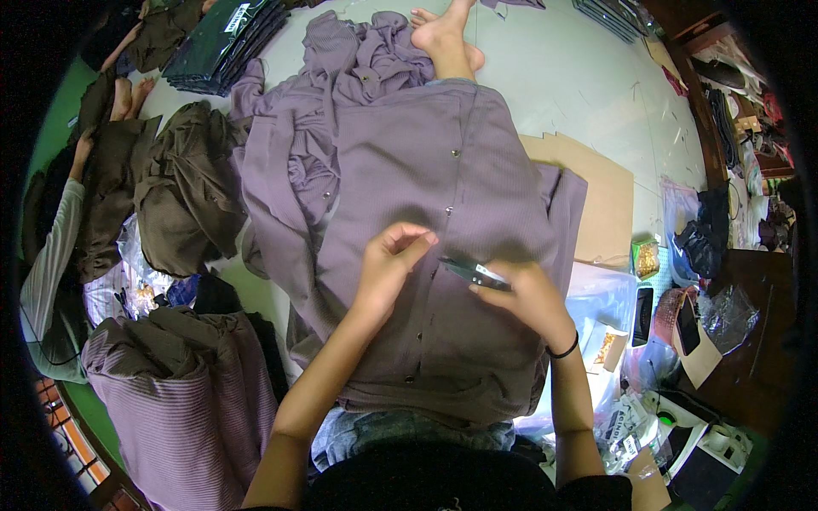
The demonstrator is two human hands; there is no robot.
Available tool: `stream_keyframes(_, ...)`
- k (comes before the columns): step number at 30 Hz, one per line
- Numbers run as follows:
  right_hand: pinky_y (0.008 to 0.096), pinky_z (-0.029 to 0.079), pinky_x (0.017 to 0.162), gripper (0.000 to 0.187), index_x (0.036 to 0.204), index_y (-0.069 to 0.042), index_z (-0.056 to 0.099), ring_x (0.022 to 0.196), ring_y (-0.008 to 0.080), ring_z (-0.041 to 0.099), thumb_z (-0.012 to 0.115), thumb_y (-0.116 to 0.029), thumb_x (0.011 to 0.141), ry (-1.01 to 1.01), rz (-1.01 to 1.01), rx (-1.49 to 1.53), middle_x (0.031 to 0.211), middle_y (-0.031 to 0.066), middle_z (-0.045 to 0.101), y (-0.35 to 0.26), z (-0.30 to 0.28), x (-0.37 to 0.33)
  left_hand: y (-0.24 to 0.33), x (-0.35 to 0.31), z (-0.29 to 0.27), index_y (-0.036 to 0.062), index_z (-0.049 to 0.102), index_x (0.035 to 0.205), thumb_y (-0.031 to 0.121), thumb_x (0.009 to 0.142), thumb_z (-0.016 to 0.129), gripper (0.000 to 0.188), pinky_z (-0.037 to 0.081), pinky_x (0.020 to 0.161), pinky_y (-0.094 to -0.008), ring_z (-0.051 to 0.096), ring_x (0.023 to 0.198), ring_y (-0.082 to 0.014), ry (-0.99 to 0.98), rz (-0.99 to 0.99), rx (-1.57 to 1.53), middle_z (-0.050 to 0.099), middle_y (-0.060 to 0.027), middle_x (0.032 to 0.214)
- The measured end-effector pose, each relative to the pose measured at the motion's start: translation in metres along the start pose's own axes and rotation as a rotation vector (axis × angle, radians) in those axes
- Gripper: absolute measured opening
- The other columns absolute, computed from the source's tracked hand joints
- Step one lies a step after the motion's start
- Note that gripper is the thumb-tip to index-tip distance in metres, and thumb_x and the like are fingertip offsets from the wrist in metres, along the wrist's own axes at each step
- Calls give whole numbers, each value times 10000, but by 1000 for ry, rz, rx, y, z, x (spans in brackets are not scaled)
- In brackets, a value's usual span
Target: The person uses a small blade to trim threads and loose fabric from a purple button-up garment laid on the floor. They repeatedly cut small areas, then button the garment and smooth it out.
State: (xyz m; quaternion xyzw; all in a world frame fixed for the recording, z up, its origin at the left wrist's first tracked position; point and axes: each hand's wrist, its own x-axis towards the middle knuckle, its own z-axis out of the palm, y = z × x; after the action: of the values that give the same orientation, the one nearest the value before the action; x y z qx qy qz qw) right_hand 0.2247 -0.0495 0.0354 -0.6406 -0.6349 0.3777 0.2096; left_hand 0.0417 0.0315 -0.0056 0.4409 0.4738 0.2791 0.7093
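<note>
A mauve ribbed garment (400, 170) with a row of metal snap buttons lies spread over my lap and legs. Thumb and fingertips of my left hand (394, 262) are pinched together just above the button placket. Whatever is between them, if anything, is too small to make out. Closed around a pair of thread snips (470, 272), my right hand (524, 294) holds their tips toward the placket, close to the left fingertips. A dark band circles my right wrist.
More mauve cloth (375, 64) is bunched beyond my lap near a bare foot (447, 43). Brown garments (187, 187) and a folded mauve pile (179, 409) lie left. A co-worker's sleeve (55, 247) shows far left. Right are cardboard (596, 196), a plastic bin (588, 285) and a phone (643, 315).
</note>
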Motion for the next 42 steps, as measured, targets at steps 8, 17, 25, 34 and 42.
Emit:
stream_keyframes(8, 311, 432, 586, 244, 828, 20, 589, 594, 282, 557, 646, -201, 741, 147, 77, -21, 682, 160, 574, 4, -2, 3, 9, 14, -5, 64, 603, 846, 163, 820, 578, 106, 366, 607, -190, 500, 714, -44, 44, 56, 57, 623, -4, 835)
stream_keyframes(17, 346, 389, 502, 300, 729, 47, 533, 494, 335, 455, 641, -233, 738, 343, 94, -89, 600, 220, 498, 13, -19, 41, 23, 96, 15, 34, 622, 833, 145, 778, 608, 125, 373, 573, -192, 508, 647, -65, -76, 238, 273, 598, -9, 727)
stream_keyframes(25, 365, 425, 539, 278, 771, 44, 556, 600, 376, 548, 656, -211, 724, 342, 117, -277, 649, 236, 541, 13, -19, 47, 25, 116, 24, 61, 615, 830, 147, 762, 628, 109, 322, 455, -174, 495, 620, -34, -125, 86, 190, 571, 19, 713)
stream_keyframes(34, 348, 417, 521, 261, 758, 40, 557, 557, 362, 538, 653, -201, 727, 372, 29, -146, 624, 232, 532, 9, -20, 51, 28, 99, 21, 56, 602, 864, 168, 783, 611, 138, 332, 474, -169, 512, 661, -45, 16, 154, 37, 609, -13, 795)
stream_keyframes(42, 364, 413, 520, 256, 724, 36, 552, 563, 351, 530, 651, -200, 726, 380, 56, -140, 613, 227, 530, 13, -29, 64, 17, 75, 29, 9, 590, 828, 69, 797, 589, 67, 406, 723, -201, 537, 746, -80, -57, 317, 152, 617, -29, 826)
